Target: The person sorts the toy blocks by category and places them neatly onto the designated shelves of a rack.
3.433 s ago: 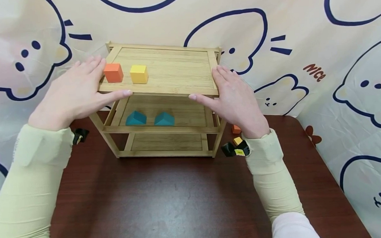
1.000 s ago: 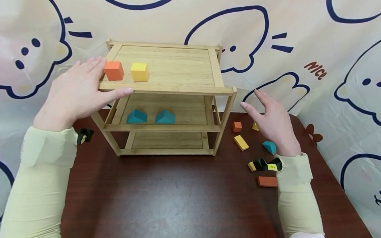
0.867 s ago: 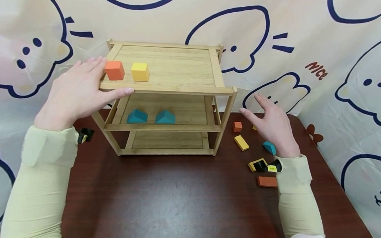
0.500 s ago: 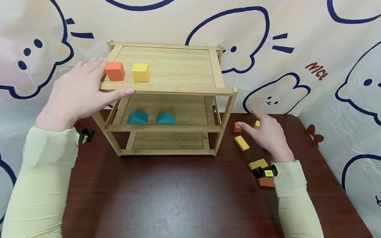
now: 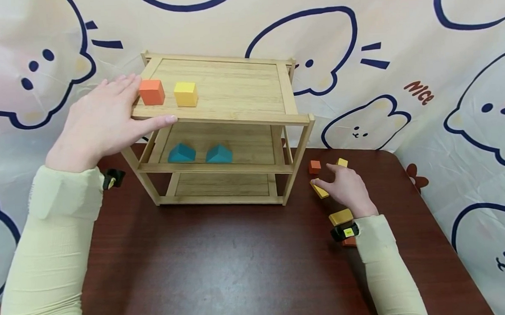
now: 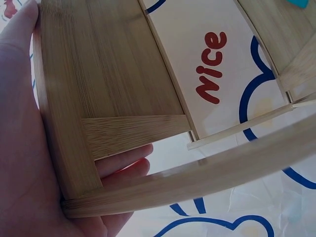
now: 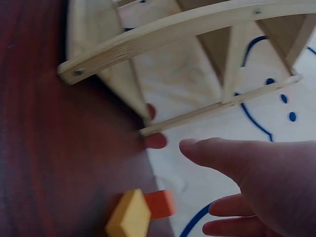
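Note:
A wooden three-tier shelf (image 5: pixel 231 77) stands against the patterned backdrop. My left hand (image 5: pixel 98 122) rests against its upper left front corner, thumb along the front edge and straight fingers along the left side. Close to those fingers an orange cube (image 5: pixel 151 92) sits on the top tier, beside a yellow cube (image 5: pixel 186 94). Two teal triangular blocks (image 5: pixel 181 153) lie on the middle tier. My right hand (image 5: pixel 349 190) hovers over the loose blocks to the right, its thumb overlapping a flat yellow block (image 5: pixel 321 192) in the head view. In the right wrist view its fingers hold nothing.
Near the right hand lie a small orange cube (image 5: pixel 314 167), a small yellow block (image 5: pixel 342 163), another flat yellow block (image 5: pixel 340 217), and an orange-red block (image 5: pixel 349 242) mostly hidden by the wrist. The dark wooden table (image 5: pixel 224 273) ends at a right edge near the backdrop.
My right hand has left the shelf's right corner and moved right, then down over the loose blocks, hiding the teal one there. The left hand stays at its corner.

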Tool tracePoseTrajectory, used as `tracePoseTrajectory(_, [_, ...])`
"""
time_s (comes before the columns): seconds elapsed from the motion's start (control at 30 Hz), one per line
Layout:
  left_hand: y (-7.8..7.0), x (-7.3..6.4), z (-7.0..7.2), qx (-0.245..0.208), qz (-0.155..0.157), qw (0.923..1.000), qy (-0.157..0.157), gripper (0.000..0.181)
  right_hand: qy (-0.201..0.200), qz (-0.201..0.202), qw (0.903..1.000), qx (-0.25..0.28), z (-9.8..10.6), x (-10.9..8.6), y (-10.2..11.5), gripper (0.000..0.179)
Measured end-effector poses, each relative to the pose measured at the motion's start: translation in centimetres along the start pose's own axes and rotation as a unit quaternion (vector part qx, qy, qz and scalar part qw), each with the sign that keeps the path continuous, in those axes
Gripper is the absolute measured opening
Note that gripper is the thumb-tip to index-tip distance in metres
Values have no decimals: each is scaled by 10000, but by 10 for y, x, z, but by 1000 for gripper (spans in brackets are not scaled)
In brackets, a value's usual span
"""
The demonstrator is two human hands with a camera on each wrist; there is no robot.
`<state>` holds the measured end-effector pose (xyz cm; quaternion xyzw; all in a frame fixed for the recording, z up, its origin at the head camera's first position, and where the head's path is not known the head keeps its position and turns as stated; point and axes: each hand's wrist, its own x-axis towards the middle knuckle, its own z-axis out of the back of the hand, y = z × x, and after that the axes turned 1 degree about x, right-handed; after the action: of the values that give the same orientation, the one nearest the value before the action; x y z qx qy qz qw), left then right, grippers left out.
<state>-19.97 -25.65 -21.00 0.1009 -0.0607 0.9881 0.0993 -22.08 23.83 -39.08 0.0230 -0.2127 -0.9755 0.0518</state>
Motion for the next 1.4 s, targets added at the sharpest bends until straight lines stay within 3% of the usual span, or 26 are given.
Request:
tracePoseTrajectory(0.4, [1,0,0,-34,16,10000,32,111,708,-361,9966,-231,-24,8,-7,73])
tracePoseTrajectory(0.87, [2,-1,-1,-94,-105,9999,-7,107,671,-422,9965,-268,-29,8,-9,58])
tracePoseTrajectory(1.4, [1,0,1,47,-103,9999,71,109,628,-414,9969,-216,-30,9,-9,56])
